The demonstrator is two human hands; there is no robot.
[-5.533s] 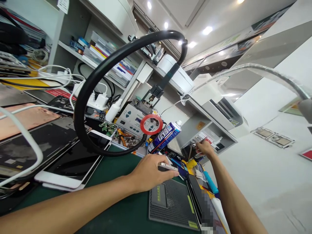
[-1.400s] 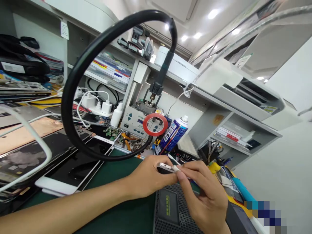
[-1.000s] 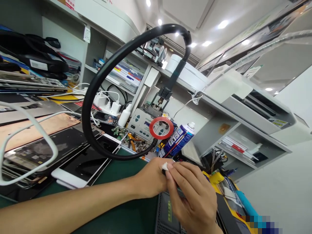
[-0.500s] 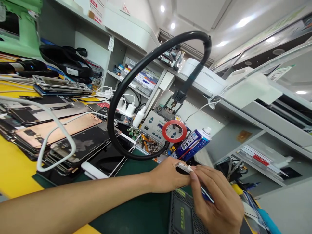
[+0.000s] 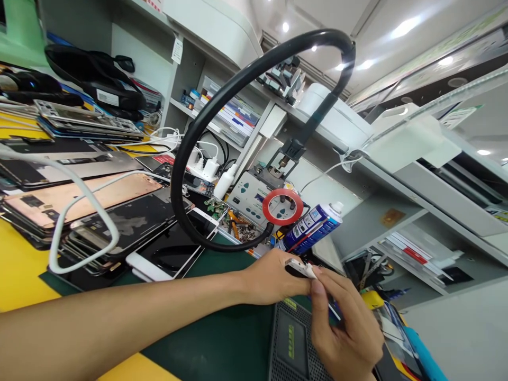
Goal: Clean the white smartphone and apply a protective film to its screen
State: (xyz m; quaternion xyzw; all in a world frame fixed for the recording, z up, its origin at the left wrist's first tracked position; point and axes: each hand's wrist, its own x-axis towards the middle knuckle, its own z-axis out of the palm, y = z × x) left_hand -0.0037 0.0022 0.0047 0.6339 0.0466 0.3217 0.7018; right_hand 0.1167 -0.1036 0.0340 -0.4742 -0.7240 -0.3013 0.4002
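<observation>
My left hand (image 5: 270, 279) is closed around a phone (image 5: 294, 268), of which mostly one slim edge shows above the fingers. At that edge my right hand (image 5: 347, 330) pinches a small white piece that looks like a cable plug (image 5: 310, 272) between thumb and forefinger. The piece touches the phone's end; whether it sits in a port I cannot tell. The rest of the phone is hidden behind both hands. Below them lies a black perforated pad (image 5: 291, 338) on the dark green mat (image 5: 214, 338).
Stacked phone screens (image 5: 115, 227) and a white phone (image 5: 170, 248) lie to the left. Behind my hands are a blue spray can (image 5: 313, 227), a grey control unit (image 5: 250, 198) and a red ring lamp (image 5: 266, 207) on a thick black flexible arm. A white cable (image 5: 85, 196) loops over the screens.
The view has shifted slightly, so the bench things sit a little further left and higher. Both hands keep their grip at the phone's edge.
</observation>
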